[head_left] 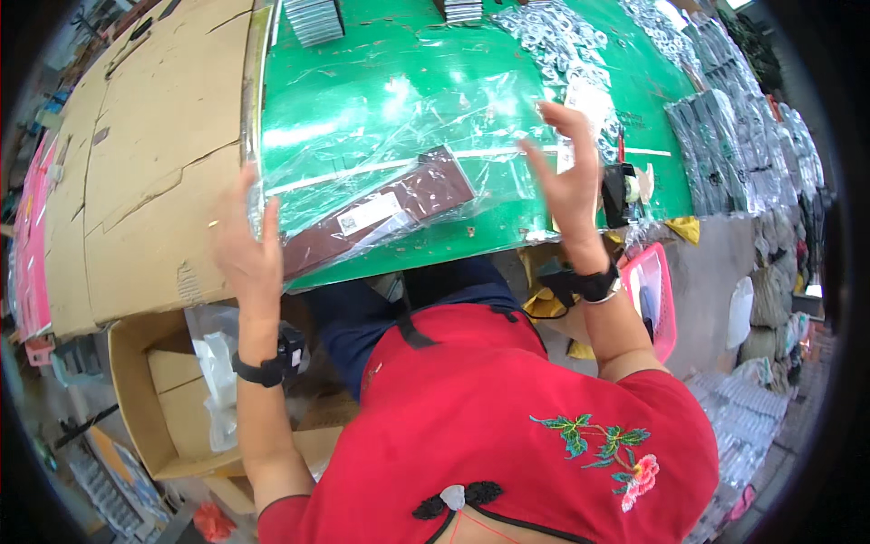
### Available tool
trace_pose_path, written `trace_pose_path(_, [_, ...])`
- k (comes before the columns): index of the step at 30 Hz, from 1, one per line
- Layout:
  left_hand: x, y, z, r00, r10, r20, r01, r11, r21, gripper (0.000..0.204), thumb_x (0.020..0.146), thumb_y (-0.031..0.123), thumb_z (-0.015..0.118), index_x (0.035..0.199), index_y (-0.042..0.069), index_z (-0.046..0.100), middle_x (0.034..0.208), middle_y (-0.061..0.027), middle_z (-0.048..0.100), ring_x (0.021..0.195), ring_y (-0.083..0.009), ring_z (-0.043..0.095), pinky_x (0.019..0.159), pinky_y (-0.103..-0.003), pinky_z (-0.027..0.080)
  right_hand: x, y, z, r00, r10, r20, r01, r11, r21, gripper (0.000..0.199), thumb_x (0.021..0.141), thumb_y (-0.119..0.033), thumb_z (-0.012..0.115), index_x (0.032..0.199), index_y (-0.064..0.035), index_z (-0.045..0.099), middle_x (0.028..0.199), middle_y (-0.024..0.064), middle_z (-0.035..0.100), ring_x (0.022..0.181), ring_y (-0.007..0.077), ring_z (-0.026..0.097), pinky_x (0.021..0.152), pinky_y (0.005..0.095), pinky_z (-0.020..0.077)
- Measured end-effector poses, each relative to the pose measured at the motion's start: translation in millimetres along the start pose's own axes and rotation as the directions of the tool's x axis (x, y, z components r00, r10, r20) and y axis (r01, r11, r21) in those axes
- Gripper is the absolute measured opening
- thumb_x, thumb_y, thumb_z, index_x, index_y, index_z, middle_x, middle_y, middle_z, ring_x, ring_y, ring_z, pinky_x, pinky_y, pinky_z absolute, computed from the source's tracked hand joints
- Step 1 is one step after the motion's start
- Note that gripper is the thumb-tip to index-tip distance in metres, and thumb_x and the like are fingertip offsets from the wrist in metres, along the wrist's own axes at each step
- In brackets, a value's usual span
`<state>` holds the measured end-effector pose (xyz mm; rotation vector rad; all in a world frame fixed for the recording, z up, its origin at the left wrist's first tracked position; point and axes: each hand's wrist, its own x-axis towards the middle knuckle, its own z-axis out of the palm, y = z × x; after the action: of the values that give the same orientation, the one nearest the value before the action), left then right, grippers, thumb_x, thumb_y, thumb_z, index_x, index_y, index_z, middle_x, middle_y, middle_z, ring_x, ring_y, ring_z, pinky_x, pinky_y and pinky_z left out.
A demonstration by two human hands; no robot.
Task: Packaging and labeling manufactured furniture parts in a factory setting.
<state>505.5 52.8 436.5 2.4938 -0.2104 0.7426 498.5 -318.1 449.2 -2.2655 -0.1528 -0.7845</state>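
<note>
Your left hand (245, 245) and right hand (571, 181) are blurred, so you can't tell whether they touch the clear plastic (494, 118). The print on the white label (370, 214) is too small to read. The top edge cuts off the grey stack (313, 20), and your left forearm (261, 412) hides part of the cardboard box (174, 399).

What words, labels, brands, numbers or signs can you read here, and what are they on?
White label on the bagged brown strip: square code and print, too small to read.
Cardboard sheet: faint dark mark, too blurred to read.
No other text is legible.
</note>
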Motion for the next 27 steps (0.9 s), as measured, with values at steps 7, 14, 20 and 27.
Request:
trace_pose_path(7, [19.0, 22.2, 80.7, 0.798, 0.214, 0.563, 0.238, 0.746, -0.622, 0.023, 0.099, 0.013, 0.061, 0.116, 0.003, 0.073, 0.111, -0.0115, 0.071, 0.098, -0.0254, 0.067, 0.087, -0.034, 0.051, -24.3, 38.6, -29.4, 0.668, 0.43, 0.607, -0.701, 0.637, 0.32, 0.057, 0.099, -0.027, 0.069, 0.146, 0.0011, 0.052, 0.137, 0.0108, 0.062, 0.128, 0.0179, 0.056, 0.111, 0.034, 0.0398])
trace_pose_path(14, [29.7, 13.4, 114.2, 0.659, 0.272, 0.701, 0.293, 0.766, -0.572, 0.033, 0.101, 0.016, 0.058, 0.13, 0.005, 0.066, 0.129, -0.0101, 0.06, 0.108, -0.0225, 0.061, 0.096, -0.033, 0.048, -14.8, 44.0, -15.4, 0.768, -0.01, 0.64, -0.174, 0.959, 0.224, 0.032, 0.097, -0.021, 0.07, 0.123, -0.0021, 0.069, 0.127, 0.0072, 0.068, 0.125, 0.0169, 0.058, 0.109, 0.034, 0.0424])
trace_pose_path(20, [25.9, 8.8, 118.7, 0.728, 0.243, 0.641, 0.217, 0.805, -0.552, 0.045, 0.1, 0.018, 0.06, 0.143, 0.009, 0.059, 0.141, -0.0107, 0.055, 0.112, -0.0247, 0.059, 0.105, -0.034, 0.043, -32.4, 63.6, -21.0, 0.816, 0.323, 0.479, -0.46, 0.865, 0.201, 0.017, 0.097, -0.015, 0.067, 0.099, 0.0001, 0.074, 0.079, 0.0057, 0.071, 0.062, 0.0121, 0.063, 0.06, 0.0305, 0.051])
trace_pose_path(27, [21.3, -1.5, 121.5, 0.688, 0.238, 0.686, 0.127, 0.891, -0.436, 0.055, 0.099, 0.026, 0.061, 0.152, 0.015, 0.051, 0.161, -0.0111, 0.042, 0.137, -0.0316, 0.05, 0.118, -0.044, 0.03, 36.2, 68.8, -31.2, 0.81, 0.447, 0.38, -0.37, 0.892, -0.26, 0.033, 0.097, -0.038, 0.06, 0.112, -0.0117, 0.074, 0.088, 0.0153, 0.074, 0.083, 0.0325, 0.072, 0.076, 0.0448, 0.0542])
